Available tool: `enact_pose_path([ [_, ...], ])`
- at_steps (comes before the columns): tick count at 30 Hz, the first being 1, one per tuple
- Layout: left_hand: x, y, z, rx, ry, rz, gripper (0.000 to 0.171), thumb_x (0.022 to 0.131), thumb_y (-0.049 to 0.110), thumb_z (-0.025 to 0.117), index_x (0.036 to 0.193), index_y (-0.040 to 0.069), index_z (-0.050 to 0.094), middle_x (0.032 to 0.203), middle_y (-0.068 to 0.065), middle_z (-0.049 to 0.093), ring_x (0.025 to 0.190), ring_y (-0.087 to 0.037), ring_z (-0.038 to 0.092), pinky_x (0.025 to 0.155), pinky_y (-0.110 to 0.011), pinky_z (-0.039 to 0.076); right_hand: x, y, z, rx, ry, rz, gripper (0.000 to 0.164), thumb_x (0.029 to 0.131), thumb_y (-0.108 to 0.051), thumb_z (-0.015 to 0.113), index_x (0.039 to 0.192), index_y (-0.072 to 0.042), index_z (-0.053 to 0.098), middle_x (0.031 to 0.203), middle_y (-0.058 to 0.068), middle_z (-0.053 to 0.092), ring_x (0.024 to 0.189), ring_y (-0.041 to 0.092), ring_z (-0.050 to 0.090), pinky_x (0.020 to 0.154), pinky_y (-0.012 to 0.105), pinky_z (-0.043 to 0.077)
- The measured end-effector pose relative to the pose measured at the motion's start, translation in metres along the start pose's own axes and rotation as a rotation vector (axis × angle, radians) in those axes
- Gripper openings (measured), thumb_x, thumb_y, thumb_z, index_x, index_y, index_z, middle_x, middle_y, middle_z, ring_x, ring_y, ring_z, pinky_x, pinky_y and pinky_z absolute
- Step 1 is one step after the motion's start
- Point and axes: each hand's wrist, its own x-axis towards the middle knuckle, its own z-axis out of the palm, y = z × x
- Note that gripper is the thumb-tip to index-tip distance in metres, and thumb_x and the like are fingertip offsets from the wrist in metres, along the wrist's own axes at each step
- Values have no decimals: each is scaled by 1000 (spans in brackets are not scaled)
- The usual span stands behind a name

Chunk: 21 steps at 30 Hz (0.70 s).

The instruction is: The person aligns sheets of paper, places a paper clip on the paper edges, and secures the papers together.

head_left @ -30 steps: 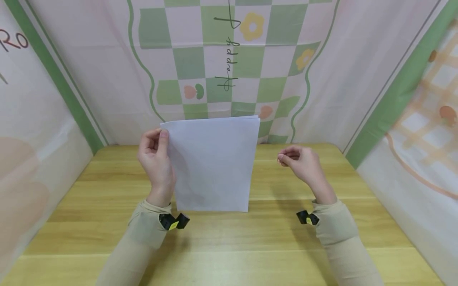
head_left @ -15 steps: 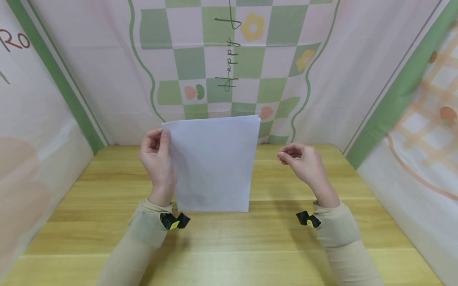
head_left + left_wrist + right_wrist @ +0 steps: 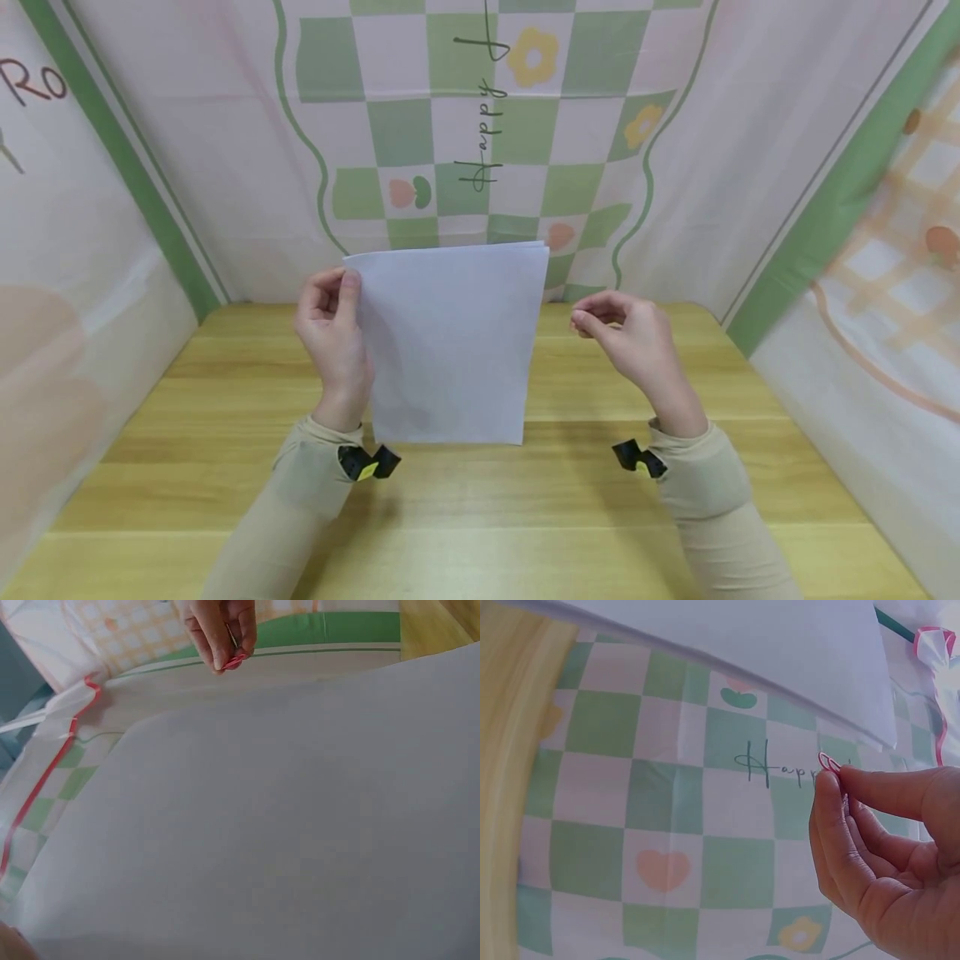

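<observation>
Paper sheets [image 3: 450,346] pinched in the left hand [image 3: 332,333], red paperclip [image 3: 827,761] in the right hand's [image 3: 636,342] pinch. Best square the sheets.

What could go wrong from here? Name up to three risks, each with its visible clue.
1. The small red clip might drop: the right hand pinches it with only a small loop sticking out.
2. The white paper might swing or slip: the left hand grips it only near its upper left corner.
3. Its layers might end up misaligned: their edges show slightly apart at the upper right corner.
</observation>
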Motion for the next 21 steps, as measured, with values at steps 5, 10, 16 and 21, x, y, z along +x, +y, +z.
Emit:
enact_pose_path([
  [5,0,0,1,-31,10,-11,15,88,0,62,83,14,67,81,-1,59,77,-13,54,71,-22,44,1,-8,1,9,11,-18,17,91,-26,65,95,-10,70,85,4,73,74,12,67,59,18,49],
  [10,0,0,2,-42,22,-13,17,88,-2,62,82,13,67,80,-1,59,76,-13,54,70,-21,44,2,-14,2,26,24,-33,15,89,-23,66,95,-10,71,84,4,73,72,11,68,59,17,50],
  [16,0,0,2,-29,13,-13,16,88,-1,63,83,14,67,81,-1,59,76,-13,54,70,-21,44,2,-21,7,57,27,-43,12,89,-20,67,94,-9,70,85,4,73,72,9,67,59,17,51],
  [21,-1,1,1,-13,11,-15,16,89,1,63,83,15,67,81,-1,58,76,-13,53,70,-21,44,4,-26,12,94,34,-64,11,88,-19,68,92,-9,70,85,5,72,72,9,67,60,18,53],
])
